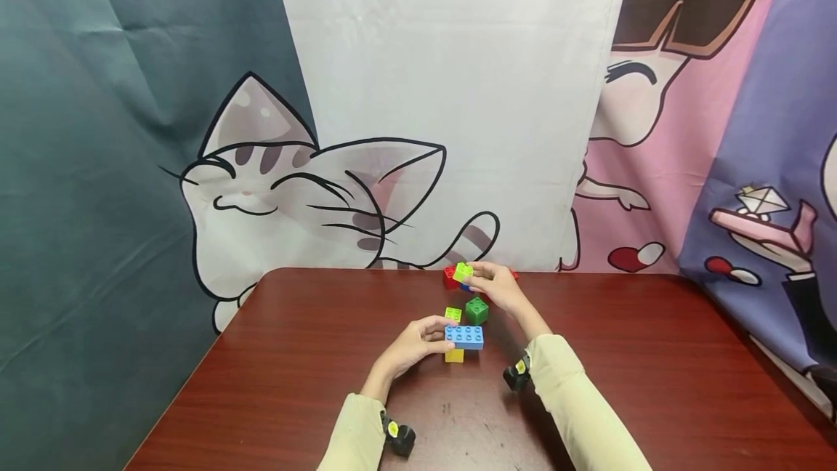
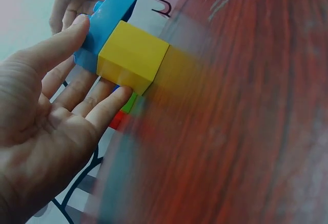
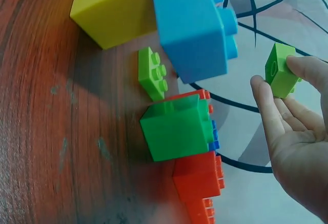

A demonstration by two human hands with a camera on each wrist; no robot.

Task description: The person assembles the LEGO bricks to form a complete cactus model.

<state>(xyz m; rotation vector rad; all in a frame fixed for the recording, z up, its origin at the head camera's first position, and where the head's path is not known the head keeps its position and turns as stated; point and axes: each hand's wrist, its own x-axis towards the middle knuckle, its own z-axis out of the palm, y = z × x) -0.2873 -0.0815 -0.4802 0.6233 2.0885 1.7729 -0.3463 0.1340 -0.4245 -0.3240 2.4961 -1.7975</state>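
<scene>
My left hand (image 1: 413, 342) grips a long light-blue brick (image 1: 464, 337) by its left end, the thumb pressed against its near side in the left wrist view. Under the blue brick sits a yellow brick (image 2: 134, 55), with a fingertip right at its lower edge. Farther back, my right hand (image 1: 495, 286) pinches a small lime-green brick (image 3: 281, 70) between thumb and fingers, held up over the back bricks. Between the two hands a dark green brick (image 1: 476, 310) stands on the table, next to another lime-green brick (image 3: 152, 74) lying low behind the blue one.
Red bricks (image 3: 197, 175) and a partly hidden blue brick (image 3: 214, 136) stand near the far edge of the brown wooden table (image 1: 314, 355). A cartoon-printed cloth (image 1: 445, 78) hangs behind that edge.
</scene>
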